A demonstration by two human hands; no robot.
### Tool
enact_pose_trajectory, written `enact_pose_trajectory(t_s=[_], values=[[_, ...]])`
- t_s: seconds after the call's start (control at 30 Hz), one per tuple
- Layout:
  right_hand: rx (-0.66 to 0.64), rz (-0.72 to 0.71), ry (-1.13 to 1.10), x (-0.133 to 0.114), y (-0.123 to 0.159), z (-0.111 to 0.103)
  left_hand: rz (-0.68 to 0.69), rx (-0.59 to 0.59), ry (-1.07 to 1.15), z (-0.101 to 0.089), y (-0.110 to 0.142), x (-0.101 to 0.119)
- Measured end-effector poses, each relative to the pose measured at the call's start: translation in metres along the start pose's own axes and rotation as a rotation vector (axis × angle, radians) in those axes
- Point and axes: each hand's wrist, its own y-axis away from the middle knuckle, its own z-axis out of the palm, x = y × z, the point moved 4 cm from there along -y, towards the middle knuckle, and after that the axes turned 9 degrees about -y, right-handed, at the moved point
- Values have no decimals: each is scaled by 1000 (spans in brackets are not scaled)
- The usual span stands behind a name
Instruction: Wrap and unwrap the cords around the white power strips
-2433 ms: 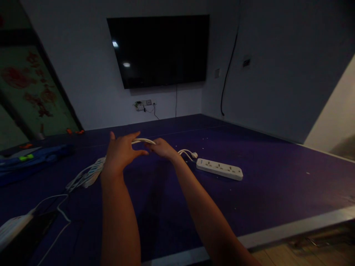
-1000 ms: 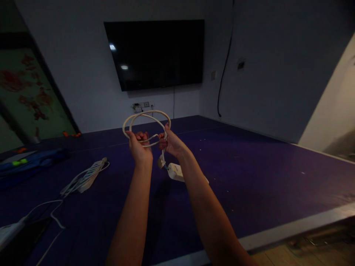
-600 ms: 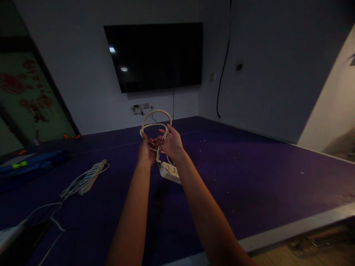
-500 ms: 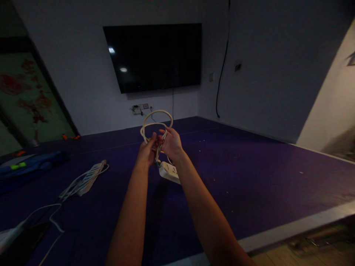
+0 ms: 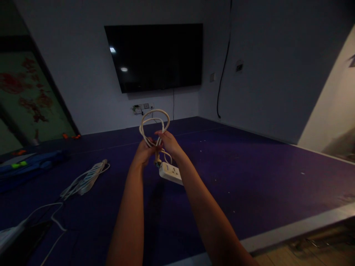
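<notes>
A looped white power cord point(image 5: 168, 120) is gathered between my two hands above the purple surface. My left hand point(image 5: 142, 152) grips the lower left part of the loops. Close beside it, my right hand point(image 5: 169, 143) pinches the cord on the right, its fingers partly behind the strands. A plug point(image 5: 158, 162) hangs just under the hands. The white power strip point(image 5: 170, 173) belonging to the cord is below them, its right end hidden by my right forearm.
Another power strip wrapped in its cord point(image 5: 93, 179) lies to the left on the purple floor covering point(image 5: 249, 177). Blue cloth point(image 5: 41, 162) is farther left, near a dark flat object point(image 5: 24, 240). A television point(image 5: 158, 57) hangs on the wall above sockets point(image 5: 144, 107).
My hands have shifted slightly on the cord, the left one lower and to the left. The loops have narrowed and moved a little left, and the plug shows more plainly.
</notes>
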Motion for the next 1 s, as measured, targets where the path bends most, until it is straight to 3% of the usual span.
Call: enact_pose_trajectory(t_s=[0.13,0.3,0.43,0.6,0.77,0.9,1.0], values=[[-100,-208,363,-6,-2,-3,36,68,115,-8,-4,0],[-176,-282,458,-5,-3,3,103,120,128,-12,-8,0],[-187,-210,488,-3,1,-4,127,158,117,-12,-7,0],[-196,-97,608,7,9,-40,123,164,171,-11,-5,5],[-298,30,429,28,10,-65,85,180,217,-13,-5,6],[-231,69,240,33,6,-68,93,200,260,-17,-8,3],[-130,69,239,26,5,-72,119,208,235,-18,-9,1]])
